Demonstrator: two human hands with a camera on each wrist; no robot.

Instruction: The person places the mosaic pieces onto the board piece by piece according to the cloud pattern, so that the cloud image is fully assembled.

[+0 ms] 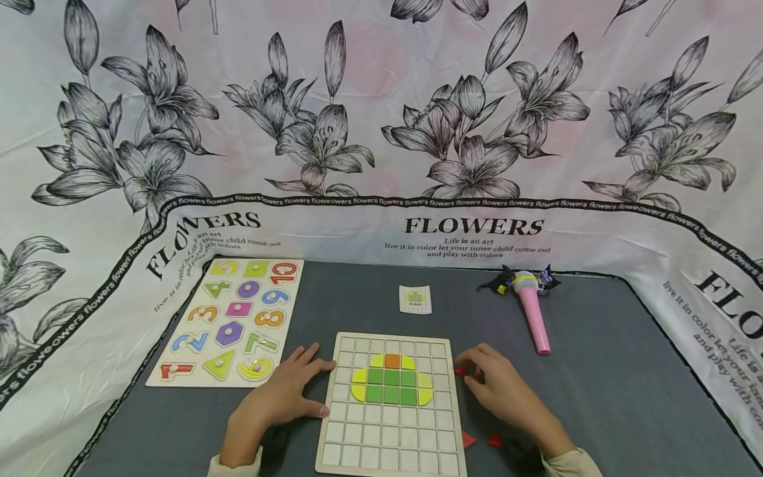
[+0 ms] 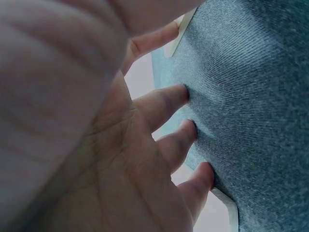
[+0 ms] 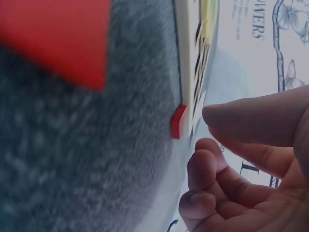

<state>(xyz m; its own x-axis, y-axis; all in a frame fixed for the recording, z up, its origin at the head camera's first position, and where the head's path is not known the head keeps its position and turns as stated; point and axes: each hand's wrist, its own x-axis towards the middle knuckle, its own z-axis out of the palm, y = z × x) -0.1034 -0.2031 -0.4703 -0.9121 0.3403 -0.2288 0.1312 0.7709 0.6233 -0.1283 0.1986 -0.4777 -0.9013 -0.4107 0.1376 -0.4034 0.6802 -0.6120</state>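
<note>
A square-grid board (image 1: 381, 434) lies flat on the dark cloth, with green, yellow and orange tiles (image 1: 391, 377) set in its upper middle. My left hand (image 1: 280, 391) is spread at the board's left edge, its thumb touching the side. In the left wrist view its fingertips (image 2: 181, 92) rest on the cloth. By the board's right edge, my right hand (image 1: 497, 384) has its thumb and forefinger apart, with nothing between them. One small red piece (image 3: 178, 122) sits against that edge, close to the fingertips. Two more red pieces, one pointed (image 1: 469, 439) and one small (image 1: 495, 440), lie nearer me.
A number-and-shape puzzle board (image 1: 197, 338) lies at the left. Beyond the grid board is a small printed pattern card (image 1: 414, 300). A pink toy microphone (image 1: 533, 318) lies at the back right, beside dark ornaments (image 1: 497, 281). Flower-printed cloth (image 1: 357, 165) rises behind.
</note>
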